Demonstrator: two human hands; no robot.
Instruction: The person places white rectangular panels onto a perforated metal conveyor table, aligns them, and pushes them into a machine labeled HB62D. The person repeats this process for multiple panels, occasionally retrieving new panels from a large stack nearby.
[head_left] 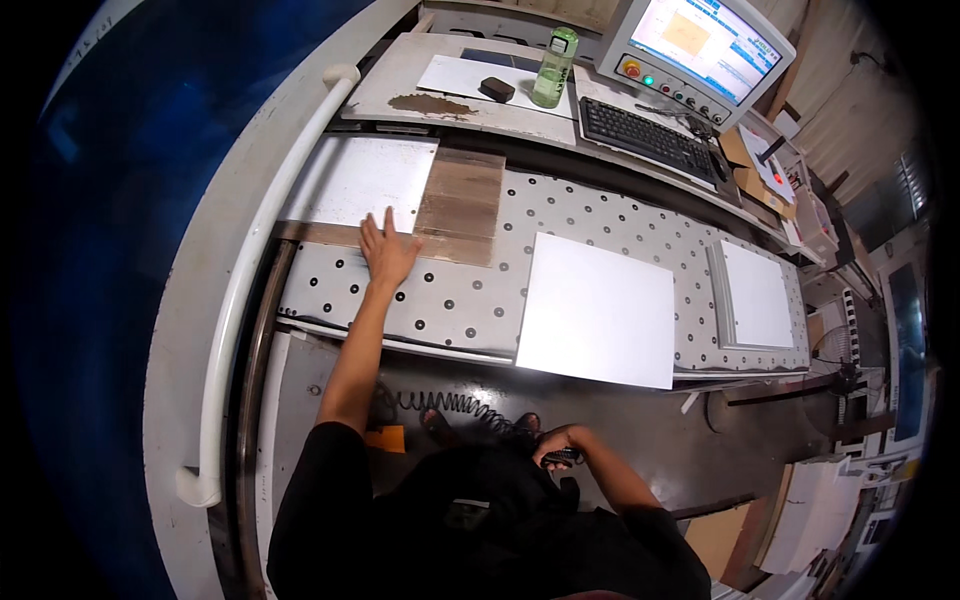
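Note:
My left hand (pixel 388 250) lies with fingers spread at the near edge of a white panel (pixel 365 175), its fingertips on the panel and its palm over a brown wood board (pixel 460 205). That board shows to the right of the panel and along its near edge. Low by my body, my right hand (pixel 562 440) is closed around a black air gun (pixel 563 457), mostly hidden by the fingers. A black coiled hose (pixel 450 402) runs toward it above the floor. A larger white panel (pixel 597 310) lies on the table to the right, overhanging its near edge.
The grey table (pixel 455 290) is dotted with black round studs. Several stacked white panels (pixel 755 295) lie at its right end. Behind are a keyboard (pixel 650 140), a monitor (pixel 700 45), a green bottle (pixel 554 68) and a dark block (pixel 497 89). A white rail (pixel 255 270) stands left.

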